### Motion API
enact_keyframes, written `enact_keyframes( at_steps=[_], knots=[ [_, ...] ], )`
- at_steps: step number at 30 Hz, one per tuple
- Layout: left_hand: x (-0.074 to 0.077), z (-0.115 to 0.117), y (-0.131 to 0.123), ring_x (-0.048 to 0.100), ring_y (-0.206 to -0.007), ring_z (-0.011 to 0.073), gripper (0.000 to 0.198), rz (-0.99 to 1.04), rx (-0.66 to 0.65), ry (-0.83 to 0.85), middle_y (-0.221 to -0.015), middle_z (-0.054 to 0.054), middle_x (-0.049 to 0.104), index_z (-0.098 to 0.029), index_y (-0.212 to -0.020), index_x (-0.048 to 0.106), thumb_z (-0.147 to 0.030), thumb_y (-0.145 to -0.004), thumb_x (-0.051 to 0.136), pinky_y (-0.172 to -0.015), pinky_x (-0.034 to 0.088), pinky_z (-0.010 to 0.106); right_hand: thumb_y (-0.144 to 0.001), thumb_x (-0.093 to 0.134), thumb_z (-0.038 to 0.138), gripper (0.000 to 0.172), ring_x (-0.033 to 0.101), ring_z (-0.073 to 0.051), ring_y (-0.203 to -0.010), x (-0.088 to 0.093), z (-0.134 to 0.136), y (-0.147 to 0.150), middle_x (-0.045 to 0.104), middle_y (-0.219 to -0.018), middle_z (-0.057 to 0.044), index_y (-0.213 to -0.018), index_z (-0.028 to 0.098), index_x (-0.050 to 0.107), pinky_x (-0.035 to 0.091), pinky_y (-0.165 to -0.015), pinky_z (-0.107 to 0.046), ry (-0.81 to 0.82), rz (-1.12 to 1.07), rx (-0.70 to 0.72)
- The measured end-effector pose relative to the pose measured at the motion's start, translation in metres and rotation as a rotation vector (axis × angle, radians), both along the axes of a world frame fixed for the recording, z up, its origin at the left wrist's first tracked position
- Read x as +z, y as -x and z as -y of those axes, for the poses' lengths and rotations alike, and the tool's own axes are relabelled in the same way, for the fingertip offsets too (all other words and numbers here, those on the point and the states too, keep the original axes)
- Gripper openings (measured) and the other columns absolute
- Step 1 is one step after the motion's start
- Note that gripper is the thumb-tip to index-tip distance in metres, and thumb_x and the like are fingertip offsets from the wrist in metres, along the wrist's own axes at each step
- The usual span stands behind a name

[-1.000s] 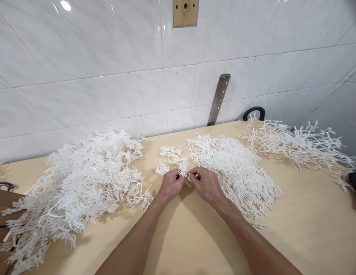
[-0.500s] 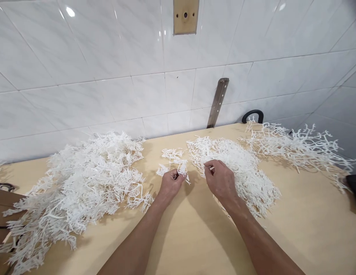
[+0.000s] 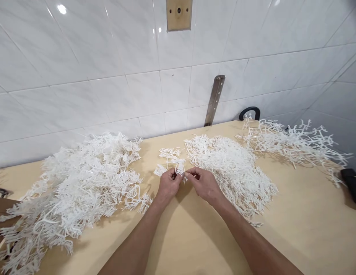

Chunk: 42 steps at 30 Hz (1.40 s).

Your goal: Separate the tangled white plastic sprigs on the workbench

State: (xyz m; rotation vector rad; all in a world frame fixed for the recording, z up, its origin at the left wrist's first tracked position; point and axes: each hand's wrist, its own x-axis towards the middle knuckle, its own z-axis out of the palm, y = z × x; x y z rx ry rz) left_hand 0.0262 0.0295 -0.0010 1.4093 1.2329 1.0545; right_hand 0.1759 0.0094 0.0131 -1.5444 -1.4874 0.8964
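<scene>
My left hand (image 3: 168, 185) and my right hand (image 3: 204, 184) meet at the middle of the wooden table (image 3: 195, 240), both pinched on one small white plastic branched piece (image 3: 180, 170). A few similar small pieces (image 3: 169, 153) lie just beyond my fingers. A large heap of white branched pieces (image 3: 80, 183) spreads to the left. A dense pile of thin white sticks (image 3: 235, 172) lies right beside my right hand.
A looser heap of bare white stems (image 3: 292, 143) lies at the back right, by a black handle (image 3: 249, 112). A metal bracket (image 3: 213, 100) leans on the tiled wall. A dark object (image 3: 352, 180) sits at the right edge.
My right hand went out over the stick pile half a second ago and has come back to my left hand, pinching the same small piece again.
</scene>
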Motion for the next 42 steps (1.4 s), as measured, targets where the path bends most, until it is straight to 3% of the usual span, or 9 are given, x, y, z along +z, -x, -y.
enact_keyframes(
  at_steps=[6,15,22,31,36,42],
  knots=[
    [-0.002,-0.002,0.0,0.039,-0.049,0.0104,0.021,-0.035,0.01,0.007,-0.051,-0.006,0.044,-0.02,-0.069,0.053,-0.038,-0.077,0.059,-0.05,0.03,0.023,-0.08,0.058,0.041,0.027,0.047,-0.009,-0.038,0.0,-0.001,0.001,0.067,-0.066,0.0,-0.08,0.018,0.071,0.038,-0.04,-0.023,0.091,-0.103,-0.015],
    [-0.004,-0.003,-0.002,0.041,-0.056,0.012,0.02,-0.266,0.124,-0.148,-0.055,-0.005,0.045,-0.02,-0.061,0.047,-0.031,-0.076,0.055,-0.055,0.031,0.024,-0.08,0.057,0.031,0.019,0.052,-0.009,-0.043,-0.001,-0.002,0.004,0.07,-0.072,-0.001,-0.078,0.018,0.071,0.04,-0.041,-0.02,0.032,-0.069,-0.056],
    [0.0,0.0,-0.001,0.043,-0.055,0.0128,0.02,-0.247,0.069,-0.13,-0.053,-0.005,0.047,-0.02,-0.063,0.049,-0.03,-0.079,0.053,-0.057,0.033,0.024,-0.084,0.052,0.034,0.024,0.053,-0.01,-0.037,-0.008,-0.003,0.004,0.063,-0.063,0.002,-0.073,0.019,0.067,0.041,-0.039,-0.023,0.064,-0.08,0.018],
    [0.0,0.0,-0.004,0.047,-0.061,0.0141,0.016,-0.219,0.064,-0.11,-0.059,-0.002,0.052,-0.019,-0.064,0.054,-0.029,-0.076,0.052,-0.059,0.034,0.025,-0.086,0.049,0.031,0.025,0.058,-0.015,-0.048,-0.012,-0.001,0.004,0.068,-0.065,0.0,-0.078,0.02,0.069,0.044,-0.052,-0.026,-0.075,0.12,-0.007],
    [-0.003,0.001,-0.004,0.04,-0.056,0.0128,0.018,-0.278,0.098,-0.158,-0.056,-0.004,0.045,-0.021,-0.059,0.043,-0.024,-0.074,0.053,-0.056,0.029,0.025,-0.086,0.048,0.027,0.023,0.061,-0.018,-0.063,-0.018,0.0,0.005,0.07,-0.072,-0.003,-0.077,0.02,0.068,0.045,-0.064,-0.03,-0.17,0.267,-0.03],
    [-0.006,0.002,-0.004,0.04,-0.056,0.0141,0.018,-0.356,0.063,-0.14,-0.057,-0.003,0.044,-0.022,-0.062,0.039,-0.016,-0.073,0.051,-0.057,0.027,0.026,-0.083,0.051,0.023,0.015,0.06,-0.018,-0.067,-0.024,-0.002,0.007,0.068,-0.075,-0.003,-0.075,0.02,0.063,0.043,-0.066,-0.03,-0.145,0.315,-0.038]
  ],
)
